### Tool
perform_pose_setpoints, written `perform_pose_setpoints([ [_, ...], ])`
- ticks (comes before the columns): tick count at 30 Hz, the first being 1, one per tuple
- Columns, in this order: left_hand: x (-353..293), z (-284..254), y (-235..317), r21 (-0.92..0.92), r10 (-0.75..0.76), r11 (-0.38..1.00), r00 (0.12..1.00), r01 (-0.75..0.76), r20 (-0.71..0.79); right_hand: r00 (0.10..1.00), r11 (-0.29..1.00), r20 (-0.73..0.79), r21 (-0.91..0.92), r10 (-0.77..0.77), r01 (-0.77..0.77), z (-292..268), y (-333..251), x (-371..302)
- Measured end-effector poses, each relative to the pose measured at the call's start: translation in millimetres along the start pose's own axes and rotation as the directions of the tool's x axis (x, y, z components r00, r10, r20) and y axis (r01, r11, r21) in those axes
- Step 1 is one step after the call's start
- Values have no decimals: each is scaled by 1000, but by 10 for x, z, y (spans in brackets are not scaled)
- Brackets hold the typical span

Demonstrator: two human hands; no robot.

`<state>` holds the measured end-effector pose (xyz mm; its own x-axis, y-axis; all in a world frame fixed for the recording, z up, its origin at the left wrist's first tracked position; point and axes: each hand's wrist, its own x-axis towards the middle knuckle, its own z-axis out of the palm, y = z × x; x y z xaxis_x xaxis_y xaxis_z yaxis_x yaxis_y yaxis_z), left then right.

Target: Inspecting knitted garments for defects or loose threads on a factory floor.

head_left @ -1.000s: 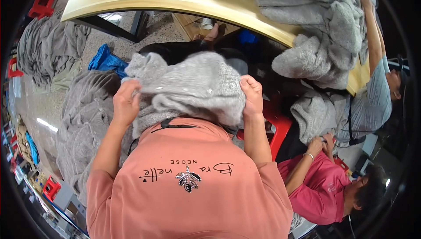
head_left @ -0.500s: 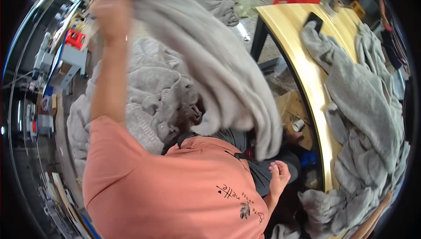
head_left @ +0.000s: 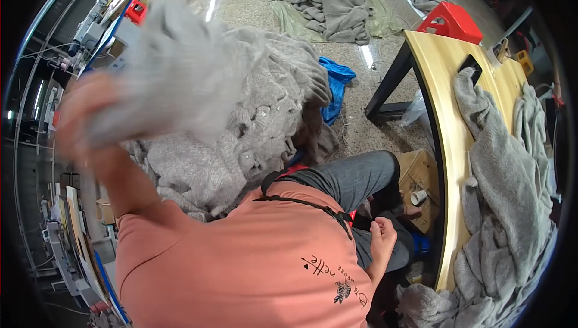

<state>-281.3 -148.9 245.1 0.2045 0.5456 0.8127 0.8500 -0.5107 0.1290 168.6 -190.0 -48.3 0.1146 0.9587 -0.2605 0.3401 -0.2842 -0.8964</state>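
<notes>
Knitwear (head_left: 174, 72), gray, gripped in blurry L hand (head_left: 87, 111), lifted beside gray garment pile (head_left: 274, 120), prob. to keep from dragging. R hand (head_left: 382, 239) curled small by gray jeans (head_left: 355, 180), nothing seen inside, prob. resting.

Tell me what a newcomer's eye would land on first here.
Probably the fuzzy grey knit garment, blurred at upper left in the person's left hand, overlapping a large heap of grey knitwear in this view. After that, likely the bright red plastic stool at upper right, just beyond the edge of the pale wooden table.
</notes>
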Motion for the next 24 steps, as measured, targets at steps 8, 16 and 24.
perform_pose_setpoints([
  [8, -1084, 2056, -1249, 366, -346, 930, 433, 41, 832, 982, 985, -76, 22, 172, -171, -35, 441, -427],
  [16, -883, 2676, -1087, 9, 75, 802, 117, -598, 990, 964, 929, -153, -269, 218, -253, 54, 194, -412],
  [24, -818, 2954, -1222, 121, -172, 981, 392, 150, 904, 988, 924, -47, -352, 144, -151, 228, 100, -224],
])
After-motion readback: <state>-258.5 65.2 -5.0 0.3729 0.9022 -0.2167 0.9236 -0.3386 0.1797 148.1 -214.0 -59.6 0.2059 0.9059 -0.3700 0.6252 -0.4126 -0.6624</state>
